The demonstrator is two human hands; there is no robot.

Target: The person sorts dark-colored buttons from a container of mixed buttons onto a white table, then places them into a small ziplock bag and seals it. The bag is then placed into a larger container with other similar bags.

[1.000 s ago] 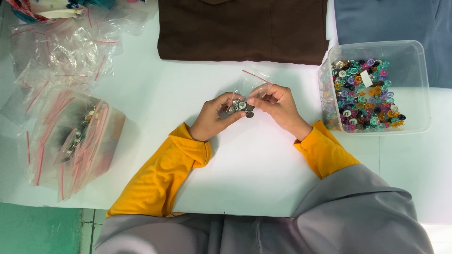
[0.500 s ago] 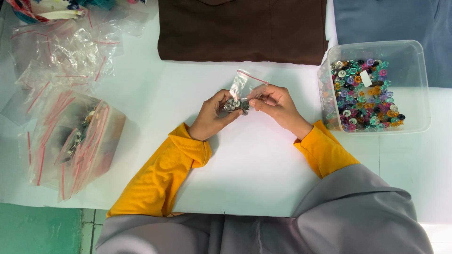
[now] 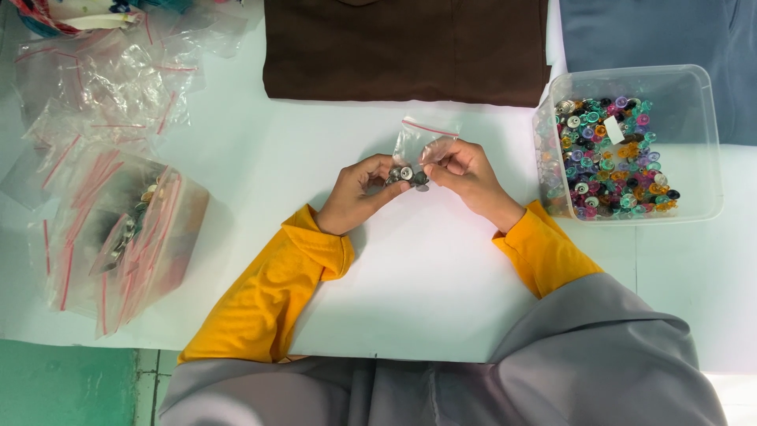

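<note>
Both hands meet at the middle of the white table (image 3: 426, 268). Together they hold a small clear zip bag (image 3: 418, 142) with a red strip along its top. My left hand (image 3: 359, 193) pinches the bag's lower end, where a clump of small dark and silver buttons (image 3: 406, 176) sits. My right hand (image 3: 465, 173) grips the bag's right side with its fingers curled. The bag stands upright, its mouth pointing away from me.
A clear plastic tub (image 3: 694, 134) of several colourful buttons stands at the right. Brown cloth (image 3: 406, 47) and blue-grey cloth (image 3: 654, 35) lie at the far edge. A heap of clear red-strip bags (image 3: 118, 213), some filled, covers the left side.
The bag has risen from lying low between the fingers to standing upright. Both hands shifted slightly away from me, and the buttons have gathered at the bag's bottom.
</note>
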